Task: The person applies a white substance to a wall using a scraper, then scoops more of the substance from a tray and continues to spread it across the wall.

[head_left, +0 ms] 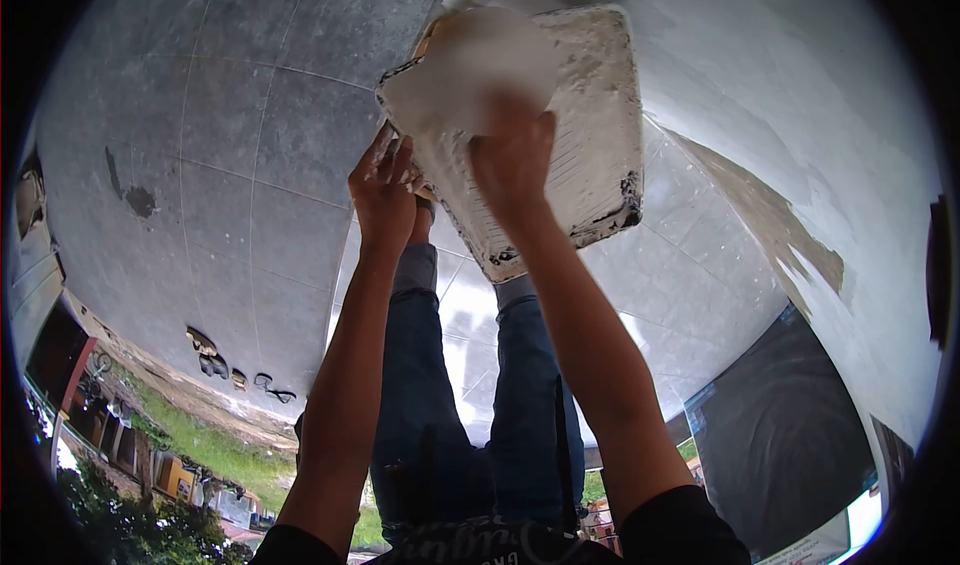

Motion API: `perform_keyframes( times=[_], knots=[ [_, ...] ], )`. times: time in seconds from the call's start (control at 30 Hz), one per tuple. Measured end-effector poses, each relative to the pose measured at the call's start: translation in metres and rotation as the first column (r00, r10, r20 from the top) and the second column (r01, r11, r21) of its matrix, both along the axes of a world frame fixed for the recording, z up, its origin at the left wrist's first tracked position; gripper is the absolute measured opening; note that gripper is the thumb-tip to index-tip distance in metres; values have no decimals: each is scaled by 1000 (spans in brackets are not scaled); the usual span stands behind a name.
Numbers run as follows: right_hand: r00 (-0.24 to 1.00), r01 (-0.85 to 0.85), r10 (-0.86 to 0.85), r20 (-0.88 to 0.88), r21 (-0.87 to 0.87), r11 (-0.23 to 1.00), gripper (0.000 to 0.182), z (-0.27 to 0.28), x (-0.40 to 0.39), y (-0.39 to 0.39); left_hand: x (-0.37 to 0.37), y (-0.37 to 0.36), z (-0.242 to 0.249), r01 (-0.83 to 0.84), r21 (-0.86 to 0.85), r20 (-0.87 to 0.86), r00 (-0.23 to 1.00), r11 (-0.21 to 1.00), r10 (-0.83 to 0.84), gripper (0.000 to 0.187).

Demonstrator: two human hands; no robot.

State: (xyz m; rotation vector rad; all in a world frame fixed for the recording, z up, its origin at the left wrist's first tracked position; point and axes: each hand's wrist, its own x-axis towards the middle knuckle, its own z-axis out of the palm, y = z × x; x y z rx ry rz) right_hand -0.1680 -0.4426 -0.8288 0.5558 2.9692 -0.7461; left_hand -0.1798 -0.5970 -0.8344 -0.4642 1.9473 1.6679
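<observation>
Both hands on tray (590,115): left hand (385,190) grips edge, right hand (512,160) presses white cloth (480,65) w/ closed fingers.

Two hands: left hand (385,190), right hand (512,160). One white-caked tray (590,115). One white cloth (480,70). Two jeans-clad legs (470,395). One tiled floor (230,165).

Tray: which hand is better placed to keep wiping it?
Probably the right hand: it presses a white cloth onto the tray. The left hand sits at the tray's near edge, seemingly steadying it.
</observation>
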Motion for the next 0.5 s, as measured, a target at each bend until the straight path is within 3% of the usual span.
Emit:
perform_keyframes(
  times=[0.1, 0.23, 0.3, 0.33, 0.37, 0.4, 0.47, 0.5],
  knots=[
    [986, 34, -75, -152, -255, 966, 49, 24, 15, -7, -3, 5, 7, -65, 4, 51, 997, 998, 64, 45],
    [985, 133, -160, -65, -311, 941, 44, 26, 38, -12, 0, 6, 8, -60, 5, 54, 997, 998, 60, 46],
    [996, -89, 74, -53, -384, 919, 53, 12, 48, -17, -1, 9, 8, -135, 17, 50, 990, 991, 134, 42],
    [991, -95, 46, -123, -427, 899, 54, -1, 41, -10, -2, 8, 8, -136, 18, 49, 990, 990, 135, 42],
    [973, -70, -7, -231, -326, 943, 54, -8, 42, 2, -3, 6, 8, -79, -1, 47, 996, 997, 79, 45],
    [988, -22, -30, -151, -334, 942, 54, -2, 31, 23, -3, 4, 8, -21, -20, 49, 999, 1000, 22, 48],
    [950, 239, -303, -75, -448, 862, 43, 6, 10, 61, -2, 3, 7, -29, -25, 50, 998, 999, 30, 49],
    [931, 184, -263, -254, -298, 937, 38, 6, 1, 77, -3, 4, 6, -35, -25, 44, 998, 999, 36, 49]
  ],
)
